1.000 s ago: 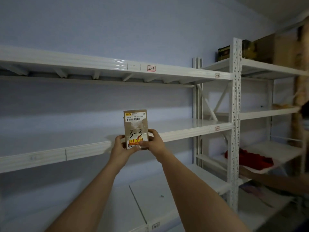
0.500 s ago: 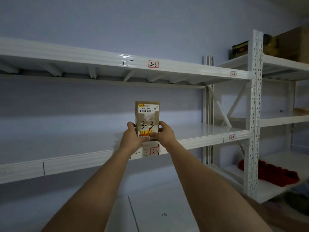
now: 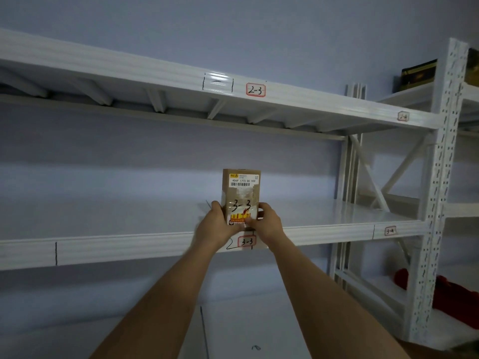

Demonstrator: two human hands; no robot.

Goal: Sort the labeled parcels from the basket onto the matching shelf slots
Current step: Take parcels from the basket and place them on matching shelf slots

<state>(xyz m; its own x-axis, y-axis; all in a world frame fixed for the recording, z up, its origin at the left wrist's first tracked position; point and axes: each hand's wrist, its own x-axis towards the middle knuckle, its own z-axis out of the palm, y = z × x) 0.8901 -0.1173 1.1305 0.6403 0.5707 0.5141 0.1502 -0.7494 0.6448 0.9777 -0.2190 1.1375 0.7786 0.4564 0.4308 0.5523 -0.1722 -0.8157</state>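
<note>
brown cardboard parcel (image 3: 241,196), marked "3-3" in black pen, stands upright between the two hands, with the left hand (image 3: 216,224) curled round its left side and the right hand (image 3: 268,222) pinching its lower right side. its bottom end is at the front edge of the white middle shelf (image 3: 324,216), right above the red-rimmed "3-3" tag (image 3: 246,241). higher up, the top shelf (image 3: 155,73) has a "2-3" tag (image 3: 255,90), and red things (image 3: 451,299) lie on a low shelf far to the right.

Head-height view, near, facing shelves (image 3: 324,230)
</note>
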